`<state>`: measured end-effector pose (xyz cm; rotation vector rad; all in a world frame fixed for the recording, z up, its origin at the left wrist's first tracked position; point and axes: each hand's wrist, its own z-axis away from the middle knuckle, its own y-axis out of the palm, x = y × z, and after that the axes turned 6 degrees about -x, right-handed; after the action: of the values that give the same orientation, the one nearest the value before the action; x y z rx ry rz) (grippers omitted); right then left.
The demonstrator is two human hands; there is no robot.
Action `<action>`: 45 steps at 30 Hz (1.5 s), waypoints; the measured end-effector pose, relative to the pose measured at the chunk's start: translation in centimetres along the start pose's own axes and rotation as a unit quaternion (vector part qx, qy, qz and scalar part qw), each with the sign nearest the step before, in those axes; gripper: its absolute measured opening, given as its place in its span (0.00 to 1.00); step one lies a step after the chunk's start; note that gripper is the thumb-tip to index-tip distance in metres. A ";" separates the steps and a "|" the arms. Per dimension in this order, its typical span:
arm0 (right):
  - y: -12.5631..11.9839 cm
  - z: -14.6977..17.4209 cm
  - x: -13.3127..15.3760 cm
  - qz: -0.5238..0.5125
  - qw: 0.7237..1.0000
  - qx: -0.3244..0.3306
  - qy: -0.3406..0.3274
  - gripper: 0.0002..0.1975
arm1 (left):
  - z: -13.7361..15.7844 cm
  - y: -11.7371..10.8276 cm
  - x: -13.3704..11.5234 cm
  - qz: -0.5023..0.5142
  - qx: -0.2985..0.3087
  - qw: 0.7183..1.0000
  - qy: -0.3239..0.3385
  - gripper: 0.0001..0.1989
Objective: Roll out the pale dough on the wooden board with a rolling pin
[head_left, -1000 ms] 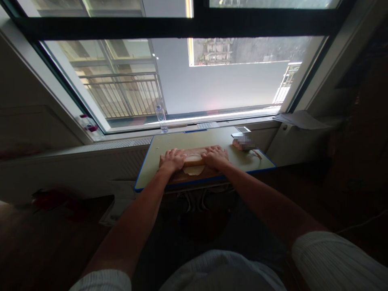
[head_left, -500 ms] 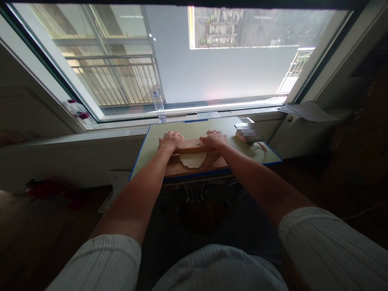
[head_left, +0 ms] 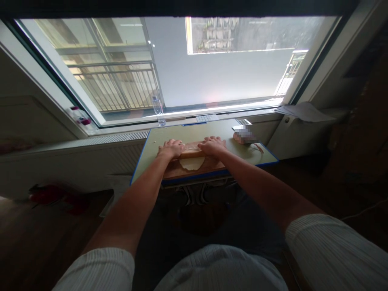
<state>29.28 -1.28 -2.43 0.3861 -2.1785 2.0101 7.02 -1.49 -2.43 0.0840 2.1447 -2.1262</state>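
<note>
A wooden rolling pin [head_left: 192, 152] lies crosswise over a flat sheet of pale dough [head_left: 192, 163]. Its left end is under my left hand [head_left: 171, 148], whose fingers curl over the wood. My right hand [head_left: 212, 146] grips the other end the same way. The near part of the dough shows as a rounded flap in front of the pin; the pin and my hands hide some of the rest. Beneath the dough is a brown wooden board [head_left: 178, 171], resting on a pale green table [head_left: 144, 155] with a blue edge.
At the table's right lies an object with a blurred-out patch [head_left: 245, 135]. A clear plastic bottle [head_left: 158, 110] stands by the window behind the table, and bottles with purple caps [head_left: 83, 119] are at the left. Papers [head_left: 303, 111] lie on a ledge at the right.
The whole view has shifted slightly down with my head. Both hands still hold the rolling pin, which remains across the dough; a little less dough shows in front of it.
</note>
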 end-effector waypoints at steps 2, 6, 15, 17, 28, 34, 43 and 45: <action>0.0 1.2 -0.1 0.011 1.000 -0.008 -0.017 0.36 | 1.5 -0.1 -0.2 -0.002 -0.010 1.000 0.011 0.33; 0.3 3.8 -0.2 0.044 0.996 -0.052 -0.050 0.36 | 4.6 -0.2 -0.7 -0.019 -0.060 0.998 0.012 0.33; 0.9 9.6 0.0 0.071 0.987 -0.128 -0.070 0.35 | 10.6 1.3 -1.2 -0.024 -0.171 0.985 0.020 0.31; 1.2 10.8 0.0 0.061 0.988 -0.129 -0.061 0.36 | 11.8 1.7 -1.0 -0.014 -0.185 0.982 0.025 0.31; 2.0 12.1 0.1 0.044 0.985 -0.161 -0.046 0.36 | 13.3 2.8 -1.0 -0.001 -0.213 0.977 0.019 0.32; 1.3 10.5 0.3 0.058 0.985 -0.153 -0.057 0.35 | 11.5 2.0 -1.3 0.002 -0.198 0.980 0.018 0.30; 1.2 7.3 0.3 0.063 0.988 -0.129 -0.060 0.32 | 8.5 0.7 -1.3 -0.012 -0.122 0.992 -0.011 0.31; 0.9 6.5 0.2 0.057 0.989 -0.121 -0.066 0.31 | 7.7 0.3 -1.3 -0.010 -0.100 0.995 -0.014 0.32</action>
<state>29.20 -7.72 -3.76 0.3800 -2.5444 1.7881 8.74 -9.15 -2.62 0.0145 2.3372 -1.8979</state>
